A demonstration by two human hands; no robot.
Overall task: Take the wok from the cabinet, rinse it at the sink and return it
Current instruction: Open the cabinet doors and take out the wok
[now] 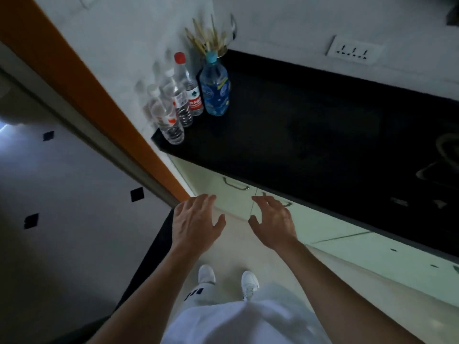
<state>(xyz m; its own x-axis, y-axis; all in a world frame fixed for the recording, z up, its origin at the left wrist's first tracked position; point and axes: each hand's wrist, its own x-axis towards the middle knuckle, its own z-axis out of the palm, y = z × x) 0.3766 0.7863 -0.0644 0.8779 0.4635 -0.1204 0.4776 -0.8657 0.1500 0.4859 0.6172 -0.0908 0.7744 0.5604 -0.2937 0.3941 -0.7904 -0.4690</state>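
My left hand and right hand are empty, fingers spread, near the shut cabinet doors under the countertop's front edge. I cannot see the wok. Bottles occupy its left corner.

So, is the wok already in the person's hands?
No, the left hand and the right hand are open and hold nothing.

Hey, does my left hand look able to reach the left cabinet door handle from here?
Probably yes: the left hand is open and empty, and the left cabinet door handle lies just ahead of it with nothing in between.
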